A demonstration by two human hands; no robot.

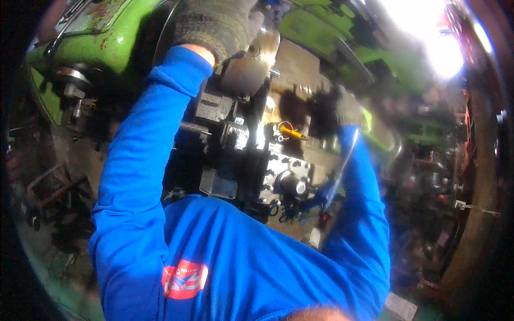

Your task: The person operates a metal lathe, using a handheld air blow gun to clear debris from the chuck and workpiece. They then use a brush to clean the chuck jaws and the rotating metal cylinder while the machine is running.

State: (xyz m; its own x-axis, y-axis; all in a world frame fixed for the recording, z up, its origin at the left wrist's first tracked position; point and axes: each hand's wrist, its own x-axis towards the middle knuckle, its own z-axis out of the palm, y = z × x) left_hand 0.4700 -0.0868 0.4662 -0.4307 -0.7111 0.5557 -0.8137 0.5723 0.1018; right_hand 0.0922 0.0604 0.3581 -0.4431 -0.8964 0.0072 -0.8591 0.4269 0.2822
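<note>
My left hand (217,27), in a grey and yellowish knit glove, reaches to the top of the view over a green lathe (110,45). It lies against or just above a rounded metal part (246,77) near the chuck area; its fingers are hidden. My right hand (349,107), also gloved, is over the right side of the machine bed, smeared by motion. Dark blurred shapes lie beside its fingers, and whether it grips anything does not show. Between my arms sits a small yellow tool (292,132) on the carriage, with a square bolted tool post (286,179) nearer me.
A lever with a chrome collar (75,80) sticks out of the headstock at left. A clear rectangular tray (218,183) sits close to my body. A slim shiny rod (342,168) crosses before my right forearm. Bright light glares at the upper right.
</note>
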